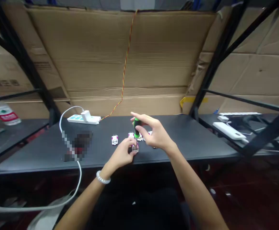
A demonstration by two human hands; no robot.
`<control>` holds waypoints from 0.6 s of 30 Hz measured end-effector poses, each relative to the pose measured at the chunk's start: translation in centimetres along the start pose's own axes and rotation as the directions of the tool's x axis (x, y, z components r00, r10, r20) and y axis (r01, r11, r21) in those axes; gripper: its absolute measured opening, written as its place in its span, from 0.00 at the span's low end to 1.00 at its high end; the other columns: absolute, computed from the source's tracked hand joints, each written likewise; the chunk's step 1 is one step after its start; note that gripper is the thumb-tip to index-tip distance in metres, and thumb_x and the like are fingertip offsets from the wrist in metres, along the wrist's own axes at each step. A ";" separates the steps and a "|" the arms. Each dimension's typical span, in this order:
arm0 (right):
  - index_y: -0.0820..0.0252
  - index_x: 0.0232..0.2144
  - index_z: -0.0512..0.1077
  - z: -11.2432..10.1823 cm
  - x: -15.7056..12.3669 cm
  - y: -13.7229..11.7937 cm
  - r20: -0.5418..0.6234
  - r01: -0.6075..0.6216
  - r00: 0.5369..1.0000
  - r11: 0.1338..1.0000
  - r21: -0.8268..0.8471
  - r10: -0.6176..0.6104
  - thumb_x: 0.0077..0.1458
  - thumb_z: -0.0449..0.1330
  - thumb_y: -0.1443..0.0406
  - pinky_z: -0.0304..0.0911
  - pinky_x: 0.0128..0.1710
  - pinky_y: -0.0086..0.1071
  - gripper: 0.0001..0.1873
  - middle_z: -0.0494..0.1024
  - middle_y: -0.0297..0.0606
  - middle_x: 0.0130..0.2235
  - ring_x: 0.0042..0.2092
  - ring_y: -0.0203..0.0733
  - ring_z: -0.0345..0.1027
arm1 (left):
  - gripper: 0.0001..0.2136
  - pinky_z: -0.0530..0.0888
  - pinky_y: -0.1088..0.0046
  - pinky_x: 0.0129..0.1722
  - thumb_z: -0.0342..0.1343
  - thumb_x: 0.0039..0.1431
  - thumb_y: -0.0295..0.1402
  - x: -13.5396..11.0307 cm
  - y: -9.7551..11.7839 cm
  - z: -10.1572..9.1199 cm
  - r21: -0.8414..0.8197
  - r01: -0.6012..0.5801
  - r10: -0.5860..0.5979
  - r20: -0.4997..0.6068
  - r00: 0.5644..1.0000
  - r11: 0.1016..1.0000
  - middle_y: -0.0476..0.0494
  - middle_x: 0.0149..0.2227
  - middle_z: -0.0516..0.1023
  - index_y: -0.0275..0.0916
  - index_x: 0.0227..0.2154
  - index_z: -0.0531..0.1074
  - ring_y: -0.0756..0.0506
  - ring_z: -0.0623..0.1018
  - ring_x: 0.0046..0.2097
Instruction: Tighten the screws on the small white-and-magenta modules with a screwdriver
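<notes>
My right hand (151, 129) grips a green and black screwdriver (136, 126) by its handle, fingers closed round it and the shaft pointing down. Under the tip is a small white and purple part (135, 148), held near the front edge of the table by my left hand (123, 150). The left fingertips pinch its side and partly cover it. A similar part (114, 139) lies alone to the left. Several more like it, one of them a white and purple part (131, 134), sit behind and beside my hands, partly hidden.
A white power strip (75, 118) with a plugged-in charger (86, 115) lies at the back left of the dark table (177, 127). A white cable (80, 174) hangs over the front edge. Black metal posts (208, 72) and cardboard (93, 70) enclose the space.
</notes>
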State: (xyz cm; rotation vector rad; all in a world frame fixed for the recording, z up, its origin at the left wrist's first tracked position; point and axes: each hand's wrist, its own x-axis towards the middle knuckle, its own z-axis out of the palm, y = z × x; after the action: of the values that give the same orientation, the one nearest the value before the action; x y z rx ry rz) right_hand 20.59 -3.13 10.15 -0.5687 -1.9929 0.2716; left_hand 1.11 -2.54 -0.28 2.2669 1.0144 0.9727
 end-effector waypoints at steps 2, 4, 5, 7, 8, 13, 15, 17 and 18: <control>0.54 0.57 0.79 0.1 0.2 0.0 -0.053 -0.027 0.998 0.996 -0.089 0.022 0.64 0.66 0.61 0.75 0.44 0.37 0.19 0.80 0.39 0.43 0.39 0.40 0.74 | 0.09 0.75 0.58 0.55 0.57 0.55 0.19 0.0 0.1 -0.1 -0.001 0.005 -0.005 0.003 1.000 1.000 0.43 0.43 0.78 0.41 0.33 0.74 0.40 0.77 0.48; 0.56 0.54 0.80 0.2 0.3 0.0 -0.083 -0.036 0.996 0.989 -0.147 0.024 0.62 0.69 0.59 0.75 0.43 0.38 0.20 0.79 0.40 0.43 0.38 0.41 0.72 | 0.09 0.75 0.57 0.56 0.57 0.55 0.20 0.0 0.2 -0.1 -0.006 0.010 -0.010 0.001 1.000 1.000 0.43 0.44 0.78 0.41 0.34 0.74 0.40 0.77 0.48; 0.56 0.57 0.78 0.3 0.3 0.0 -0.075 -0.032 0.997 0.990 -0.135 0.022 0.64 0.67 0.60 0.75 0.46 0.39 0.21 0.79 0.42 0.46 0.41 0.42 0.74 | 0.09 0.75 0.57 0.56 0.58 0.55 0.20 0.1 0.2 -0.1 -0.008 0.010 -0.010 -0.002 1.000 1.000 0.43 0.44 0.78 0.41 0.34 0.75 0.40 0.77 0.49; 0.54 0.65 0.72 0.3 0.2 0.0 -0.024 -0.015 1.000 0.999 -0.046 0.014 0.68 0.60 0.65 0.75 0.52 0.41 0.24 0.79 0.45 0.54 0.49 0.43 0.76 | 0.09 0.76 0.58 0.55 0.58 0.55 0.20 0.0 0.1 -0.1 -0.015 0.005 -0.005 -0.001 1.000 1.000 0.43 0.44 0.78 0.41 0.35 0.75 0.40 0.77 0.49; 0.53 0.66 0.70 0.3 0.2 0.0 -0.001 -0.009 1.000 1.000 -0.004 0.009 0.69 0.58 0.67 0.74 0.54 0.40 0.26 0.79 0.44 0.56 0.51 0.43 0.76 | 0.10 0.76 0.58 0.55 0.58 0.55 0.20 0.0 0.0 0.0 -0.017 0.002 -0.002 -0.003 1.000 1.000 0.43 0.43 0.78 0.41 0.35 0.75 0.40 0.77 0.49; 0.54 0.51 0.82 0.3 0.2 0.0 -0.113 -0.059 0.993 0.982 -0.177 0.039 0.62 0.70 0.58 0.74 0.41 0.36 0.16 0.80 0.38 0.41 0.35 0.39 0.71 | 0.10 0.76 0.59 0.54 0.57 0.54 0.18 0.0 -0.1 0.1 -0.015 -0.010 0.010 -0.007 1.000 1.000 0.43 0.44 0.78 0.41 0.34 0.74 0.40 0.77 0.49; 0.54 0.52 0.81 0.3 0.2 -0.2 -0.113 -0.072 0.992 0.976 -0.207 0.049 0.62 0.69 0.58 0.74 0.44 0.38 0.17 0.79 0.40 0.43 0.38 0.41 0.73 | 0.10 0.75 0.59 0.54 0.58 0.53 0.18 0.1 0.0 0.0 -0.006 -0.005 0.005 -0.011 1.000 1.000 0.43 0.43 0.78 0.41 0.33 0.74 0.40 0.77 0.48; 0.55 0.62 0.75 0.2 0.2 -0.3 -0.038 -0.037 0.999 0.992 -0.119 0.033 0.67 0.62 0.62 0.74 0.52 0.40 0.23 0.79 0.44 0.51 0.48 0.45 0.76 | 0.10 0.75 0.59 0.54 0.58 0.53 0.18 0.1 0.1 0.0 -0.004 0.007 -0.007 -0.011 1.000 1.000 0.44 0.42 0.78 0.40 0.33 0.74 0.41 0.77 0.47; 0.55 0.66 0.71 0.1 0.2 -0.3 0.002 -0.016 1.000 0.998 -0.058 0.017 0.68 0.59 0.65 0.73 0.56 0.42 0.26 0.78 0.46 0.55 0.53 0.46 0.76 | 0.10 0.75 0.59 0.54 0.58 0.53 0.18 0.1 0.2 0.0 -0.007 0.013 -0.013 -0.007 1.000 1.000 0.44 0.42 0.78 0.40 0.33 0.74 0.41 0.77 0.47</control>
State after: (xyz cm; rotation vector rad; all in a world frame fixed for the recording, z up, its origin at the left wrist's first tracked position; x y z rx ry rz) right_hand 20.30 -3.31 10.36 -0.6223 -2.0051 0.2252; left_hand 1.21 -2.59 -0.12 2.2502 1.0255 0.9784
